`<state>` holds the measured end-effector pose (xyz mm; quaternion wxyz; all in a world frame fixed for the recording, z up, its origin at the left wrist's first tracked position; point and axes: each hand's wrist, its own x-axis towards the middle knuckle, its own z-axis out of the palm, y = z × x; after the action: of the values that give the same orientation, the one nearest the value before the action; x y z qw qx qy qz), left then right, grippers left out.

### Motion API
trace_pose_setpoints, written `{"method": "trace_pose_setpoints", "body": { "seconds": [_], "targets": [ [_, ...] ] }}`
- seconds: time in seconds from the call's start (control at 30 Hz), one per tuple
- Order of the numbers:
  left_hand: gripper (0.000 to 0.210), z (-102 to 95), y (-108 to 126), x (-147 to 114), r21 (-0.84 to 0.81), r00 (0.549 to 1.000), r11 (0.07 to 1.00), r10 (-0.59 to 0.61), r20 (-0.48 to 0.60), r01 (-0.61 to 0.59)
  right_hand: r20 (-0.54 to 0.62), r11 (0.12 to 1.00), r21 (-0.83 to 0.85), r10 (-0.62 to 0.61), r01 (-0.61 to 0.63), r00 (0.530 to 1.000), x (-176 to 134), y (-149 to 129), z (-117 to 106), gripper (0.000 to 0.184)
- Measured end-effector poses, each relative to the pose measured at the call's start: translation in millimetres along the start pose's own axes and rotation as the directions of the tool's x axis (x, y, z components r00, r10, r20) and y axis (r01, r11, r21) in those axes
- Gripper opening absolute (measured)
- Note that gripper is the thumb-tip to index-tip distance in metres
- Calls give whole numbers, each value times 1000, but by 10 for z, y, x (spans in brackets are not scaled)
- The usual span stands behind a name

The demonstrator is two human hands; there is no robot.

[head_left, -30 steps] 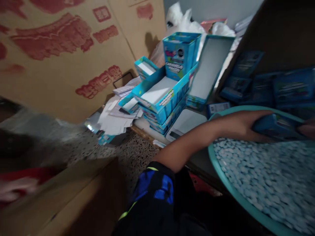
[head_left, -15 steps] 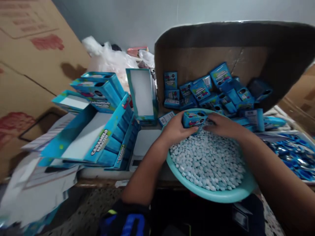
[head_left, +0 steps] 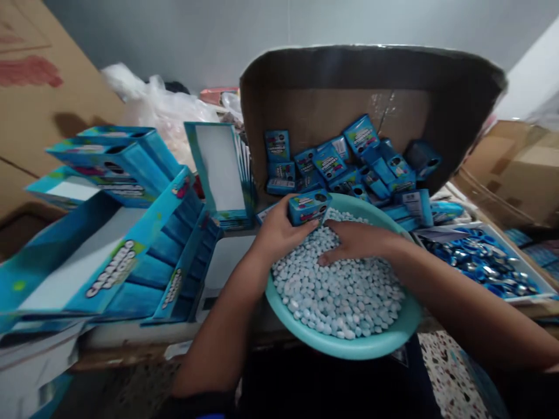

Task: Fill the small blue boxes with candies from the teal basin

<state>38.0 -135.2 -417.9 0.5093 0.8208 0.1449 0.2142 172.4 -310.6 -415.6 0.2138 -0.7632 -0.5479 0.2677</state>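
My left hand (head_left: 282,231) is closed round a small blue candy box (head_left: 309,206), held over the left rim of a turquoise basin (head_left: 345,349). Small pale blue and white candies (head_left: 336,297) fill the basin. My right hand (head_left: 351,241) rests on the candies just right of the box, thumb and fingers apart, some fingertips dipping among them. Behind the basin, many blue candy boxes (head_left: 329,163) lie heaped inside a cardboard carton (head_left: 349,99) on its side.
Blue display trays (head_left: 109,250) stand stacked at the left, beside upright flat trays (head_left: 222,169). A white scale (head_left: 227,262) sits left of the basin. At the right is a white tray (head_left: 519,299) of shiny blue wrapped pieces (head_left: 484,262). Plastic bags (head_left: 161,110) lie behind.
My right hand has moved from the box's side down onto the candies and its fingers have spread. The left hand still holds the box. The view has swung right.
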Motion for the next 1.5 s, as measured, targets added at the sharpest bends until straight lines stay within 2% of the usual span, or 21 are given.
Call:
{"method": "trace_pose_setpoints", "body": {
  "seconds": [0.1, 0.23, 0.37, 0.43, 0.57, 0.67, 0.73, 0.83, 0.93, 1.0, 1.1, 1.17, 1.4, 1.5],
  "targets": [
    [57, -7, -26, 33, -6, 999, 1000, -30, -27, 30, 48, 997, -5, 72, -72, 996, 18, -49, -4, 72],
    [62, -14, -44, 74, -18, 997, 998, -56, -52, 55, -21, 1000, -5, 22, -22, 1000, 40, -95, 16, 46],
    [66, -14, -57, 86, -50, 997, 998, -39, -63, 36, -44, 998, -28, 61, -63, 997, 6, -119, -29, 48],
    [66, -17, -58, 80, -36, 998, 999, -35, -45, 34, -70, 1000, -1, 26, -27, 997, -50, -152, -101, 41],
    [63, -33, -42, 60, -10, 1000, 1000, -17, -9, 17, -121, 958, 210, -172, 195, 978, -181, -204, -272, 14],
    [61, -46, -19, 49, -15, 1000, 1000, -1, 29, 1, -189, 854, 451, -195, 261, 962, -230, -193, -330, 16],
    [59, -49, -4, 45, -3, 999, 1000, 8, 49, -7, -266, 732, 617, -149, 287, 952, -224, -193, -323, 19],
    [60, -44, 0, 46, -4, 998, 1000, 22, 59, -22, -411, 525, 775, -5, 353, 911, -148, -258, -296, 21],
    [64, -27, -21, 54, -68, 997, 997, 24, 72, -19, -545, 365, 808, 167, 462, 822, 6, -382, -308, 20],
    [66, -18, -45, 57, -106, 994, 994, 30, 103, -19, -601, 297, 795, 275, 528, 751, 133, -462, -328, 19],
    [64, -18, -84, 55, -101, 985, 994, 55, 161, -39, -621, 244, 781, 408, 575, 669, 315, -543, -321, 20],
    [63, -25, -103, 51, -89, 979, 995, 69, 194, -52, -632, 228, 766, 441, 601, 638, 403, -568, -285, 21],
    [61, -36, -78, 37, -32, 971, 998, 64, 232, -58, -640, 254, 760, 451, 598, 622, 422, -537, -198, 17],
    [62, -30, -65, 34, -5, 971, 999, 51, 232, -51, -636, 261, 766, 443, 588, 632, 386, -505, -204, 17]
  ]
}}
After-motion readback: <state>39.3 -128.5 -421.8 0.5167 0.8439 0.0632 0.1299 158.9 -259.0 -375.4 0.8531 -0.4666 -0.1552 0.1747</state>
